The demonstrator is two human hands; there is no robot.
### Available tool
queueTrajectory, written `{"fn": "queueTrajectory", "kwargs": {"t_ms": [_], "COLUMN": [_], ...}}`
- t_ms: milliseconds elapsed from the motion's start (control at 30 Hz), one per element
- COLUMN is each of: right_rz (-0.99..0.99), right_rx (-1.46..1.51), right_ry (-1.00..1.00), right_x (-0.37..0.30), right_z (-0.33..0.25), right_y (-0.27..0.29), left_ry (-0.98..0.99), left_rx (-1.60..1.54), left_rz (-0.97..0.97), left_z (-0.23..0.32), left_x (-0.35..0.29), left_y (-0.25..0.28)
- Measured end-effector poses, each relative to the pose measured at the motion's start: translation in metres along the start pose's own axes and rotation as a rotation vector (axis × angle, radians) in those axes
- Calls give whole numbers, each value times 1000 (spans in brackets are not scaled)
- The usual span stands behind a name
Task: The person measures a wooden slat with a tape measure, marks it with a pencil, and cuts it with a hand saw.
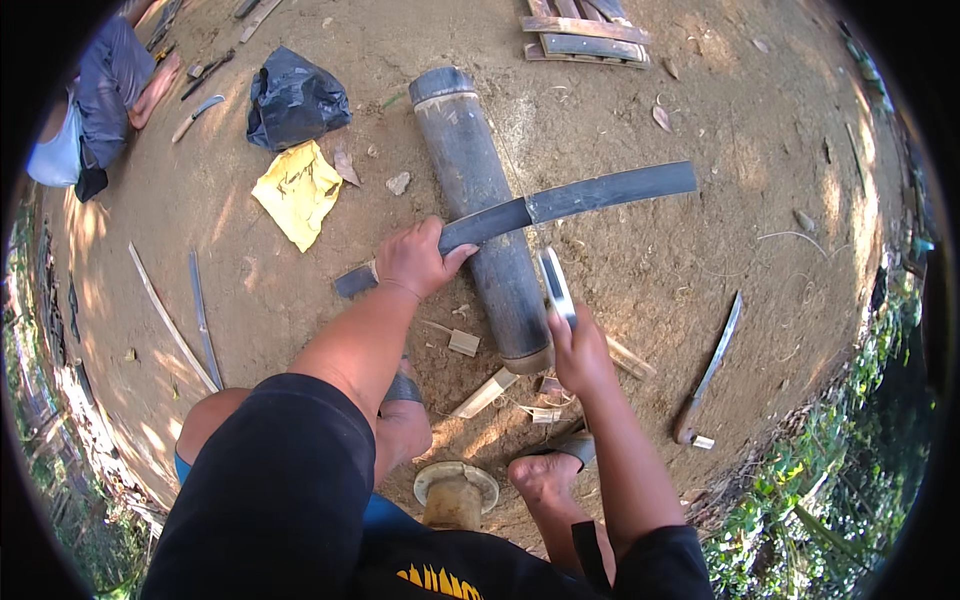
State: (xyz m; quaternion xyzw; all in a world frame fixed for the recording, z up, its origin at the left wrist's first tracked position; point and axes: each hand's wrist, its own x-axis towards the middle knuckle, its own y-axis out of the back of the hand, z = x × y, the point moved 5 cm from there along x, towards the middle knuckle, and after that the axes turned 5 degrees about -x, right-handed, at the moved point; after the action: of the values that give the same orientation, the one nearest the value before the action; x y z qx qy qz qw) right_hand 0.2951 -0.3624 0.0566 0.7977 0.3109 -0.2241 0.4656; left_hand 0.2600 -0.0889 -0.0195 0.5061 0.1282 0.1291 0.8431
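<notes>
A thick, dark bamboo-like log (465, 165) lies on the dirt in front of me. Across it rests a long, dark, slightly curved split strip (615, 190). My left hand (415, 258) is wrapped round this strip, just left of the log, and the strip's short end (355, 280) sticks out beyond the wrist. My right hand (580, 350) is closed on a flat tool (556, 280) with pale, bright edges and a dark middle. Its top points up beside the log, apart from the strip. The fingers hide its lower part, and its exact kind is unclear.
Wood offcuts (485, 393) lie by my feet. A knife (715, 365) lies at the right. Thin strips (202, 315), a yellow cloth or bag (300, 193) and a black plastic bag (297, 98) are at the left. Slats (585, 40) stand far off; a seated person (110, 80) is upper left.
</notes>
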Motion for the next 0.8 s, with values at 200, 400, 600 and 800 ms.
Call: {"fn": "queueTrajectory", "kwargs": {"t_ms": [200, 400, 600, 800], "right_rz": [79, 31, -10, 1], "right_rx": [29, 55, 99, 61], "right_ry": [183, 18, 73, -5], "right_x": [-114, 9, -108, -6], "right_z": [95, -9, 84, 0], "right_y": [-18, -1, -11, -5], "left_ry": [75, 51, 86, 40], "left_rx": [41, 7, 69, 24], "left_rz": [-91, -69, -116, -81], "left_z": [-13, -3, -10, -3], "left_x": [-1, -1, -2, -5], "left_y": [6, -6, 6, -5]}}
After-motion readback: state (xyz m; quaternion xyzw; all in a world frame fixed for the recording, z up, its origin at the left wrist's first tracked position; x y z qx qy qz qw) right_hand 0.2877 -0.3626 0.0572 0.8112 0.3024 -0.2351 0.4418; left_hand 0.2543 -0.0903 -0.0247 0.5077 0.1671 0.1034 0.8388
